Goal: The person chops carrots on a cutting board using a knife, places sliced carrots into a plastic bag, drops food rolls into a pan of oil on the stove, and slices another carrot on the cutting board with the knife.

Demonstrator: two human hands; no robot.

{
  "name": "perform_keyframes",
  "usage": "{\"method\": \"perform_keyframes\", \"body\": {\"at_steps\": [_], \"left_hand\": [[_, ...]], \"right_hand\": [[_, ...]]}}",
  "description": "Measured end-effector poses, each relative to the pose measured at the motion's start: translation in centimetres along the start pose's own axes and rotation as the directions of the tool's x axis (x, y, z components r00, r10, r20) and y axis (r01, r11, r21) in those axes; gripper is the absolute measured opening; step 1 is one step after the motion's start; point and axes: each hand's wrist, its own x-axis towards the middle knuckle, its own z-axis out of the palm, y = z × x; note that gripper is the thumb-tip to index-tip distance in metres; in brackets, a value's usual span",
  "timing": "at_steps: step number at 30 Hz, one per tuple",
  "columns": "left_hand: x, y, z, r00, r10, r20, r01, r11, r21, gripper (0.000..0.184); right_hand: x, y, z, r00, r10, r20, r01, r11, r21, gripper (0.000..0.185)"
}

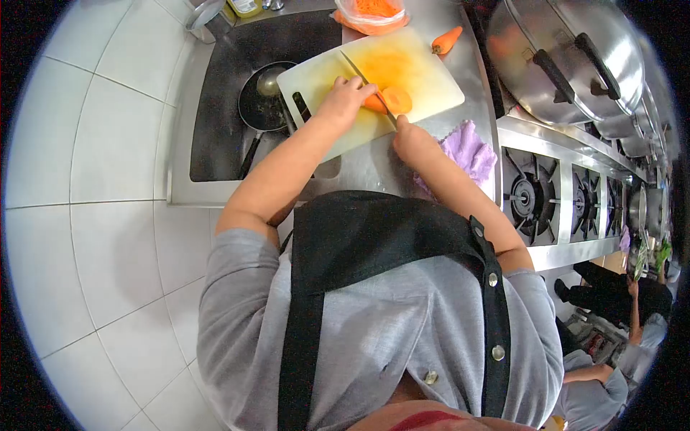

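Note:
A white cutting board (431,75), stained orange, lies on the steel counter. My right hand (417,144) grips the handle of a knife (357,70), whose blade slants across the board toward the upper left. With bent fingers, my left hand (343,100) holds a carrot (373,103) against the board, left of the blade. Just right of the blade sits a cut carrot piece (397,100). Part of the held carrot is hidden by my fingers and the knife. Beside my right wrist lies a crumpled purple cloth (467,151).
Past the board are a plastic bag of shredded carrot (374,8) and a whole carrot (447,41). A sink (215,136) at left holds a black frying pan (262,108) with a ladle. Large pots (532,43) and gas burners (528,194) stand right; other people work beyond.

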Motion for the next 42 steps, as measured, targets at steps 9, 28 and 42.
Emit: {"method": "perform_keyframes", "body": {"at_steps": [9, 28, 42], "left_hand": [[0.3, 0.2, -0.4, 0.997, 0.026, 0.068, -0.028, 0.999, 0.028, 0.042], [-0.5, 0.4, -0.2, 0.998, -0.021, -0.059, 0.019, 1.0, -0.021, 0.024], [-0.6, 0.2, -0.2, 0.999, -0.028, -0.024, 0.028, 1.0, -0.003, 0.025]], "right_hand": [[-0.3, 0.1, 0.3, 0.998, -0.052, -0.037, 0.052, 0.999, 0.007, 0.025], [-4.0, -0.5, -1.7, 0.978, -0.076, -0.193, 0.091, 0.994, 0.068, 0.023], [-3.3, -0.1, -1.1, 0.99, -0.064, -0.128, 0.07, 0.997, 0.041, 0.021]]}}
